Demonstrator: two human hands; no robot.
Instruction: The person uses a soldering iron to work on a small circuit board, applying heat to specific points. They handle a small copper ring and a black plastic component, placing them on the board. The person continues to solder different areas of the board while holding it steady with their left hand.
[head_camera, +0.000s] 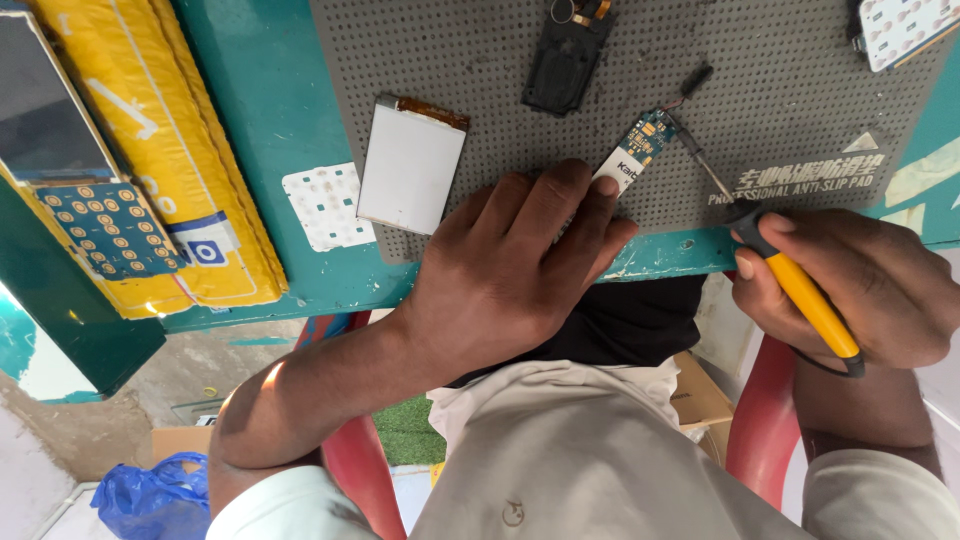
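- A small circuit board (638, 148), narrow and flat with a blue-green part at its far end and a white part nearer the person, is pressed onto the grey mat (780, 90) by the fingertips of the left hand (510, 265), close to the mat's near edge.
- The left hand is laid palm down, fingers bent and bearing on the board; nothing is enclosed in it.
- A soldering iron (795, 285) with a smooth yellow handle and black collar is grasped in the right hand (865, 285), fingers clenched round the handle just beyond the near edge of the table (270, 110).
- The thin metal tip of the iron is brought up to the far end of the circuit board, where a dark wire is seen.
- The mat is rubbery, dotted all over with small holes, and printed with pale lettering at its near right corner.
- A flat rectangular battery (410, 165), white-faced with a coppery strip on its far end, is laid at the mat's left edge.
- A white dotted keypad sheet (320, 205) is placed on the green painted table just left of the battery.
- A black plastic part (565, 55) is set at the mat's far edge.
- A padded yellow envelope (190, 160) is laid along the table's left side.
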